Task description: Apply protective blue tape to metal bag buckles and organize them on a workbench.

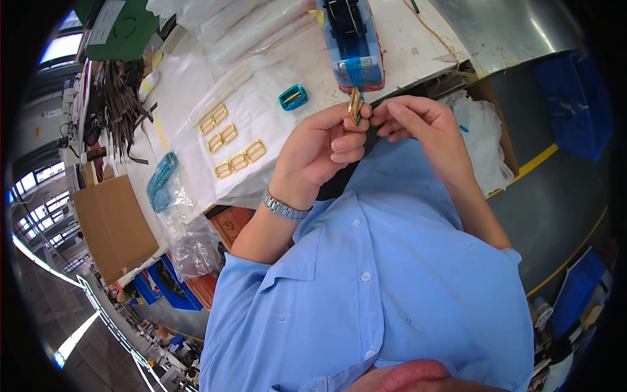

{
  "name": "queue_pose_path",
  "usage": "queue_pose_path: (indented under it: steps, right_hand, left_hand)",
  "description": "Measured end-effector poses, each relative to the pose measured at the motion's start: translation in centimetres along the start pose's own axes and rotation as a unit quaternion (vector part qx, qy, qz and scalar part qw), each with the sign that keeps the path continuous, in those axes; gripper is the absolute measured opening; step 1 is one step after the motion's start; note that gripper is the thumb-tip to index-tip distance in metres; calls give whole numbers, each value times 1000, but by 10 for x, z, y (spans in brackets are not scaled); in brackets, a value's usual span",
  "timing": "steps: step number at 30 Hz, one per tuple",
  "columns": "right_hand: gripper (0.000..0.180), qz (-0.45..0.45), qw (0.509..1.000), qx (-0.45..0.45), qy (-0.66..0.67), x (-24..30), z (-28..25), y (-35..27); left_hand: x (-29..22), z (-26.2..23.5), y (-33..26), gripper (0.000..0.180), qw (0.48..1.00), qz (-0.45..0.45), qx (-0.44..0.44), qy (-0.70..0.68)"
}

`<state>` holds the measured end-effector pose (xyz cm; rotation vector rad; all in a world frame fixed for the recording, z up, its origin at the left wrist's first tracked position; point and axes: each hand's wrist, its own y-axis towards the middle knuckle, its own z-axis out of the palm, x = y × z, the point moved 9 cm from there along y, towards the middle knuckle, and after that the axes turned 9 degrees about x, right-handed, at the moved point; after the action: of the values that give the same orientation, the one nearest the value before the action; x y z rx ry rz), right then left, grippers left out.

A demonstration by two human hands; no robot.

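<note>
My left hand [324, 145] pinches a gold metal buckle [354, 106] upright between thumb and fingers, just in front of the tape dispenser [358, 70]. A strip of blue tape [353, 62] runs over the dispenser's front edge down toward the buckle. Close beside it, my right hand [424, 124] has its fingers curled and pressed together; what lies between them, if anything, is hidden. On the white sheet [261, 111] to the left lie several gold slide buckles [239, 160] in rows. One buckle wrapped in teal film [293, 97] rests apart from them, nearer the dispenser.
A teal bundle in clear plastic [162, 179] lies at the table's left edge, near a brown cardboard sheet [114, 225]. Dark straps [121, 98] hang at the far left. Plastic bags [222, 23] cover the table's back. A carton with white plastic [480, 140] stands right.
</note>
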<state>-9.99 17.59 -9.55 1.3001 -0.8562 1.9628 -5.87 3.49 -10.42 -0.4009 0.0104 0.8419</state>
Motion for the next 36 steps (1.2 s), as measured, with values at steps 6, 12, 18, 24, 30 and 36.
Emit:
queue_pose_path:
  steps: [6, 12, 18, 24, 30, 36]
  right_hand:
    - [36, 1, 991, 51, 122, -3, 11, 28]
    - [39, 30, 956, 107, 272, -20, 26, 47]
    - [36, 17, 962, 72, 264, -28, 26, 52]
    - [28, 13, 924, 129, 360, -17, 39, 45]
    - [32, 34, 886, 57, 459, -27, 52, 37]
    - [30, 37, 878, 40, 476, -15, 66, 26]
  left_hand:
    - [0, 6, 6, 20, 994, -44, 4, -104]
    - [1, 2, 5, 17, 983, -41, -27, -178]
    - [4, 11, 4, 21, 974, -55, -19, -219]
    - [-7, 16, -13, 28, 991, 44, -69, 104]
    - [-27, 49, -45, 21, 752, 346, -167, 536]
    - [-33, 53, -58, 15, 586, 464, -207, 631]
